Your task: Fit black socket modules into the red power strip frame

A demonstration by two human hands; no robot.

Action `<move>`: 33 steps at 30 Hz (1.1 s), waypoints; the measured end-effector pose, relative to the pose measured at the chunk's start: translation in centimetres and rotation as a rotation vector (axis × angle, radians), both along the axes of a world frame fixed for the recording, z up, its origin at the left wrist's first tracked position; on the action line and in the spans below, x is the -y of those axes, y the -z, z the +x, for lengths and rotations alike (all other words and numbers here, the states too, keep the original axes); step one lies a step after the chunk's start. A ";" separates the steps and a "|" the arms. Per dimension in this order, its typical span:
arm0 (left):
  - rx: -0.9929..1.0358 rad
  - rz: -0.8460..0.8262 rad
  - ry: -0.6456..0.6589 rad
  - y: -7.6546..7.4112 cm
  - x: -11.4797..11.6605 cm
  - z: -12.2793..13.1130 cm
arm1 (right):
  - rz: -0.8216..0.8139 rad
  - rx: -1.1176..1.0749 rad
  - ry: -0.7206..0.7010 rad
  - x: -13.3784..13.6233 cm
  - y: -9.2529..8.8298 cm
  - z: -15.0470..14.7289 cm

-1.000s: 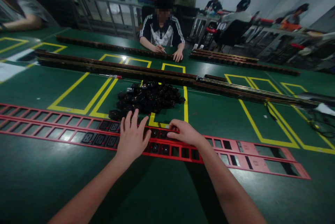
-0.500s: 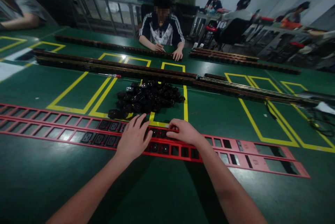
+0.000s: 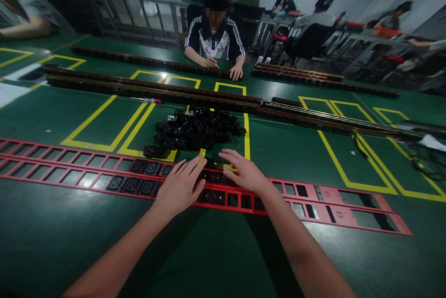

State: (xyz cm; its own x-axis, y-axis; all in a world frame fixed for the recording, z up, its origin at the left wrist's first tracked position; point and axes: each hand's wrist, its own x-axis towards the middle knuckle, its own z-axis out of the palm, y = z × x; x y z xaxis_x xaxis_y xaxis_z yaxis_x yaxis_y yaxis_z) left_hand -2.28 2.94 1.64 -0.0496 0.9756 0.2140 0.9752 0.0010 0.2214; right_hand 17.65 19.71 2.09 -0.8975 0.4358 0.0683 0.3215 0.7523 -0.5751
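Note:
Two long red frames (image 3: pixel 331 216) with rows of rectangular openings lie side by side across the green table. Black sockets (image 3: pixel 132 185) fill several openings near the middle. My left hand (image 3: pixel 181 184) rests over both frames, fingers apart, with nothing seen in it. Over the upper frame, to the right, is my right hand (image 3: pixel 244 170), its fingers spread near a black socket (image 3: pixel 218 177); it holds nothing visible. Just beyond my hands lies a heap of black sockets (image 3: pixel 198 128). What lies under my palms is hidden.
Long dark strips (image 3: pixel 156 89) cross the table behind the heap, with a red-handled screwdriver (image 3: pixel 152 101) beside them. Across the table, a person (image 3: pixel 215 40) bends over another strip (image 3: pixel 139 60). Black cables (image 3: pixel 428 165) lie at the right. Other people sit farther back.
My right hand has opened from a near pinch, its fingers reaching away over the upper frame. My left fingers have shifted slightly forward and right.

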 end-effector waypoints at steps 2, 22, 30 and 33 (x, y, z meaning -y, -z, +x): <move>0.019 -0.025 -0.014 -0.1 0.0 0.0 | 0.030 0.017 -0.038 -0.1 0.2 0.0; 0.043 -0.076 0.080 -0.2 0.0 0.0 | 0.006 0.059 0.091 0.3 -0.3 -0.3; 0.043 -0.071 0.080 -0.2 0.0 0.0 | 0.013 -0.014 0.114 -0.1 0.5 -0.2; 0.046 -0.070 0.084 -0.3 0.0 0.0 | -0.004 -0.080 0.162 -0.4 1.0 -0.3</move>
State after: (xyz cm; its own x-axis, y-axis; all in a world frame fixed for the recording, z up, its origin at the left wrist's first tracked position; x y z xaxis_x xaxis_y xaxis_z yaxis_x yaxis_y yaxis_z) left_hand -2.30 2.96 1.90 0.0244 0.9891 0.1450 0.9614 -0.0630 0.2679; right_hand 17.35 20.11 1.09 -0.8071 0.5747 0.1350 0.3913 0.6920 -0.6066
